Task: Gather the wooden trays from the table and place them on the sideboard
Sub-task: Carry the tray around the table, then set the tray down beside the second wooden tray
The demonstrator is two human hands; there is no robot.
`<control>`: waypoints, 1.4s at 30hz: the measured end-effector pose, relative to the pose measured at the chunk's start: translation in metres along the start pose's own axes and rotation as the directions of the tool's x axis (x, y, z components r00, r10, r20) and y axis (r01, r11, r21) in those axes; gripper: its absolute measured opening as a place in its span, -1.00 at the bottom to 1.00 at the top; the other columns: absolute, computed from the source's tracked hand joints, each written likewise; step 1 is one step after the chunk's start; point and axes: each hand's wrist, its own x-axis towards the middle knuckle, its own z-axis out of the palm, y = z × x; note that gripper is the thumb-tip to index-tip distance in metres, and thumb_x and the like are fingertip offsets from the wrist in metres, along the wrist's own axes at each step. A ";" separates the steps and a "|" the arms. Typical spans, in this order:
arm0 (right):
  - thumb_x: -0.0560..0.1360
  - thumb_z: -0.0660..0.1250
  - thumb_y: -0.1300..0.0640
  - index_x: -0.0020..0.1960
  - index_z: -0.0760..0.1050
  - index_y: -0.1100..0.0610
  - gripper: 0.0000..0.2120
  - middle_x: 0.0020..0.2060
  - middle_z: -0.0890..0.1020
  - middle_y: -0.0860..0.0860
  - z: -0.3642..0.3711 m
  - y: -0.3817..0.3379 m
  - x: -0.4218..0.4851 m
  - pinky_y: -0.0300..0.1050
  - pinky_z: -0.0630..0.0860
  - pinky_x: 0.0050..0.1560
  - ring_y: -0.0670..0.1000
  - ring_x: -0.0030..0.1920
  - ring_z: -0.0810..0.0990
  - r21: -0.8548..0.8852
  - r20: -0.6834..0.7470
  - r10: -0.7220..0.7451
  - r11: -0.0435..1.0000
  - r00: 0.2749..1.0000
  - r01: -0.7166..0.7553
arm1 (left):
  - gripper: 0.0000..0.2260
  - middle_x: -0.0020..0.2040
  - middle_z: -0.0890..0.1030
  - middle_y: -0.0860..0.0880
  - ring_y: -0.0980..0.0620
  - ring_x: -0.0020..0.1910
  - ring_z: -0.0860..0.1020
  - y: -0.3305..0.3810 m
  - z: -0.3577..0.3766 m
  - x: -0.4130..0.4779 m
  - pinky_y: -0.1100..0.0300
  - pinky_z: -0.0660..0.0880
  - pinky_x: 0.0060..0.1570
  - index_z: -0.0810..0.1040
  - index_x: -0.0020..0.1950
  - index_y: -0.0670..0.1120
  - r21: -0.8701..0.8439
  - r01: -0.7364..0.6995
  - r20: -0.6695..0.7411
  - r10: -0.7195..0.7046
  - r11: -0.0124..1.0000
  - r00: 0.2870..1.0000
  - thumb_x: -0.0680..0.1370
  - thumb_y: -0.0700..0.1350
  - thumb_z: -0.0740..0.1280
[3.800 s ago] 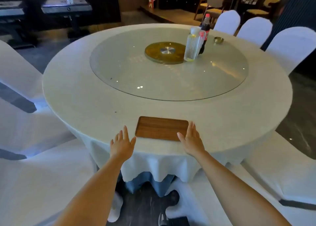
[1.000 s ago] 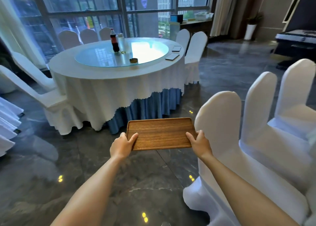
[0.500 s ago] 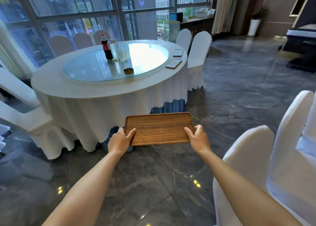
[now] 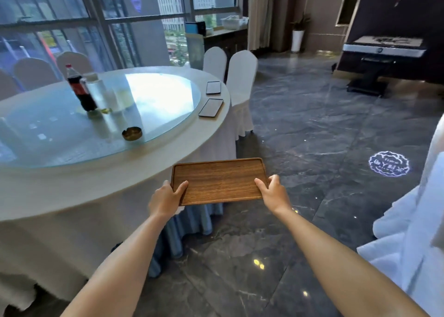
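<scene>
Gripping bare wooden tray [image 4: 219,181]: left hand [image 4: 165,197], right hand [image 4: 274,193], short ends.

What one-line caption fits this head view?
Both hands, left hand and right hand, carry an empty wooden tray beside a round table.

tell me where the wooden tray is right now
In the head view the wooden tray is low centre, held level between the left hand and right hand, just off the near edge of the round table.
</scene>
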 end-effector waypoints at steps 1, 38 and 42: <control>0.53 0.19 -0.12 0.28 0.27 0.28 -0.47 0.18 0.54 0.23 0.001 -0.006 0.018 -0.01 0.42 0.01 0.23 0.16 0.52 -0.004 -0.014 0.003 1.000 1.000 -0.003 | -0.57 -0.15 0.56 -0.11 -0.02 -0.27 0.46 0.007 0.002 0.021 0.14 0.33 -0.31 0.41 -0.06 -0.15 0.002 -0.014 0.004 0.014 1.000 1.000 0.53 0.24 0.13; 0.54 0.14 -0.14 0.17 0.30 0.22 -0.56 0.03 0.56 0.16 0.095 -0.119 0.823 0.13 0.54 0.02 0.17 0.01 0.58 -0.125 0.309 -0.169 0.968 0.936 0.217 | -0.50 0.05 0.62 -0.26 -0.26 0.06 0.56 0.218 0.217 0.684 0.00 0.43 -0.05 0.49 0.07 -0.21 -0.085 0.340 -0.111 -0.348 0.937 0.931 0.53 0.22 0.15; 0.54 0.12 -0.17 0.14 0.29 0.20 -0.57 0.01 0.58 0.15 0.129 -0.153 0.888 0.06 0.52 -0.12 0.13 -0.06 0.57 -0.160 0.400 -0.218 0.940 0.890 0.301 | -0.50 0.07 0.61 -0.26 -0.26 0.08 0.55 0.217 0.212 0.735 0.01 0.43 -0.06 0.49 0.07 -0.21 -0.106 0.430 -0.149 -0.442 0.896 0.885 0.53 0.23 0.15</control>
